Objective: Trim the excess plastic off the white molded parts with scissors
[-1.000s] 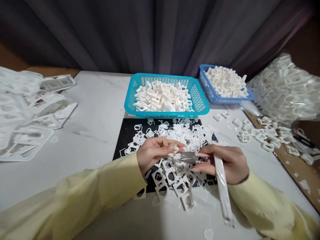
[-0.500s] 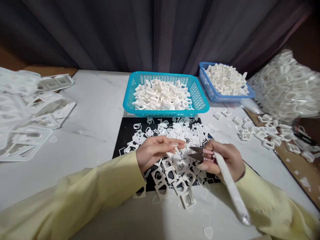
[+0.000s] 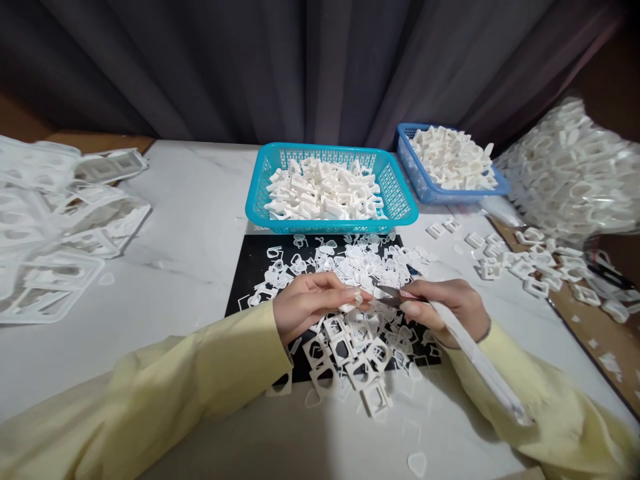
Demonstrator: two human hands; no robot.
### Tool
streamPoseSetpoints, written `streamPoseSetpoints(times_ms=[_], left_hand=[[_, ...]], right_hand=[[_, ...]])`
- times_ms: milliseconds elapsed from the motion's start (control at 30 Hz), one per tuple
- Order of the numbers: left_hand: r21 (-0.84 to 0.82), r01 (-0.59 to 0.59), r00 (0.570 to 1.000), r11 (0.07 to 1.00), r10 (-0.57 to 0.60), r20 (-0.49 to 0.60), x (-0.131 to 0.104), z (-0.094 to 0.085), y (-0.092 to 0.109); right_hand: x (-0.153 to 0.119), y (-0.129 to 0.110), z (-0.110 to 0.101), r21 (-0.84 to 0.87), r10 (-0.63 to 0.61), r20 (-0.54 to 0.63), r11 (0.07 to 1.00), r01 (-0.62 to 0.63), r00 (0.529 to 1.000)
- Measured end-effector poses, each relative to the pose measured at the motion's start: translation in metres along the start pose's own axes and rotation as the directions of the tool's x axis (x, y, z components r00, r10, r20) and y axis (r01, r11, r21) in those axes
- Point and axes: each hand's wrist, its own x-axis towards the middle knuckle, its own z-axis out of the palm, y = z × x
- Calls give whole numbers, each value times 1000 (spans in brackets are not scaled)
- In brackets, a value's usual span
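Note:
My left hand is closed in a pinch on a small white plastic piece, mostly covered by the fingers. My right hand is wrapped round a pair of snips with two pointed metal blades and a long white-wrapped handle. The blade tips point left and reach the fingertips of my left hand; whether they touch the piece I cannot tell. Under both hands lie square white plastic pieces with round openings and a heap of thin white offcuts on a black mat.
Behind the mat stands a turquoise basket of white parts, with a blue basket to its right. A clear bag of white parts and loose parts lie right. White plastic frames are piled left.
The snips' blades have closed towards each other and moved slightly left, to the left fingertips. The handle's end has swung right and up. My left hand has barely moved.

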Motion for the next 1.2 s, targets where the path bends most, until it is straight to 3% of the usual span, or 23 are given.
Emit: streamPoseSetpoints(times_ms=[167,400,700,933,1200], left_hand=[[50,5,1000,999,-5,0,0,1,0],[101,45,998,994,-50,44,-1,3,3],[69,3,1000,998,-5,27,0,0,0],[63,-19,997,998,23,-68,1,-1,-3],[33,-59,969,998,65,-238,0,4,-8]], right_hand=[[-4,1,-1,294,109,117,946,-139,987],[-4,-8,-4,439,202,72,873,-213,977],[-3,-13,5,280,222,32,934,-222,975],[-4,-11,4,27,137,-70,990,-136,988],[-6,-14,16,8,150,-79,989,-150,986]])
